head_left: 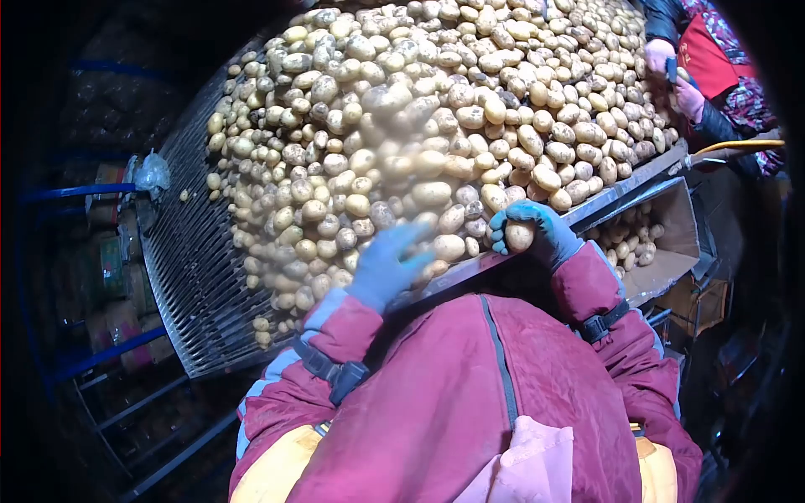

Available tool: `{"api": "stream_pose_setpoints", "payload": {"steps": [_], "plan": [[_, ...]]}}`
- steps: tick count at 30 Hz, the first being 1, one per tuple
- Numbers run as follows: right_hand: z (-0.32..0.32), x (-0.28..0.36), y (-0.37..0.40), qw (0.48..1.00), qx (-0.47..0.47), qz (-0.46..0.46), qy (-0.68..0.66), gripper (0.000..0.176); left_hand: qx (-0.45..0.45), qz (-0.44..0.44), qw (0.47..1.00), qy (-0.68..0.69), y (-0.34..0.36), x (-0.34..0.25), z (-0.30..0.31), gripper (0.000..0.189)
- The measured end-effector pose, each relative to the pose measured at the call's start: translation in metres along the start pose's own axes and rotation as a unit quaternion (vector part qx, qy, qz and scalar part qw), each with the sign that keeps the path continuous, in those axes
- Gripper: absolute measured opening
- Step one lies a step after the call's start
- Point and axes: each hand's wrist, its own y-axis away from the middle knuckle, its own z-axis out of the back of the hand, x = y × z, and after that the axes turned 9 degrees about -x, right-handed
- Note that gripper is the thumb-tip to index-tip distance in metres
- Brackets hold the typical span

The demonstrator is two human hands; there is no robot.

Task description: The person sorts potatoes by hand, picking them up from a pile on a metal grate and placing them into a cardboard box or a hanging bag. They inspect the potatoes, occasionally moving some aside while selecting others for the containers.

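My right hand [549,233], in a blue glove, has its fingers wrapped round a potato [519,236] at the table's near rim. To the left, my gloved left hand [388,267] reaches over the near edge of the heap, slightly smeared by motion. Its fingers are spread, with nothing seen in them. Close by its fingertips lies a larger pale potato [449,247]. The heap of potatoes [545,178] spreads over the sorting table, many of them stained with dark soil. A hazy blur covers part of the heap's middle.
Metal bars form a slatted grate [197,277] on the left. A metal rim [629,186] runs along the near side. Below it at right, a cardboard box [681,230] holds more potatoes. Another person's gloved hands [689,99] work at the heap's far right.
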Motion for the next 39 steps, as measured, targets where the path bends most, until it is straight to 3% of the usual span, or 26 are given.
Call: {"api": "stream_pose_setpoints", "payload": {"steps": [4,7,9,11,13,16,20,26,32,38,39], "plan": [[0.011,-0.008,-0.012,0.999,-0.001,0.038,0.035,0.037,0.105,-0.13,0.983,-0.076,0.019,0.027,-0.028,0.057],[-0.017,0.009,0.003,0.998,-0.002,0.041,0.044,0.037,0.028,-0.146,0.986,-0.081,0.002,0.008,-0.009,0.048],[-0.025,0.009,0.008,1.0,-0.017,0.015,0.009,0.038,-0.061,-0.162,0.977,-0.127,-0.023,0.014,0.008,0.051],[-0.025,0.008,0.011,0.997,-0.045,-0.032,-0.058,0.04,-0.155,-0.226,0.922,-0.273,-0.045,-0.018,0.037,0.052],[-0.015,0.005,0.01,0.998,-0.024,-0.034,-0.05,0.041,-0.097,-0.201,0.963,-0.154,-0.042,-0.008,0.021,0.049],[-0.007,0.003,0.017,1.0,-0.014,-0.011,-0.026,0.04,0.044,-0.032,0.992,-0.118,-0.013,0.004,-0.029,0.047],[0.003,-0.002,0.028,0.999,-0.035,0.028,0.027,0.042,0.068,-0.009,0.986,-0.152,-0.012,-0.004,-0.051,0.047],[0.017,-0.006,0.054,0.996,-0.026,0.031,0.074,0.039,0.083,0.003,0.989,-0.124,-0.011,-0.011,-0.06,0.054],[0.018,-0.006,0.068,0.994,-0.041,0.023,0.095,0.036,0.002,-0.008,0.994,-0.111,-0.007,-0.009,-0.075,0.058],[0.024,-0.013,0.067,0.994,-0.013,0.021,0.103,0.04,-0.002,0.075,0.995,-0.064,-0.014,-0.005,-0.081,0.064],[0.025,-0.014,0.067,0.994,-0.008,0.025,0.102,0.04,-0.02,0.118,0.992,0.034,-0.01,-0.002,-0.079,0.063]]}}
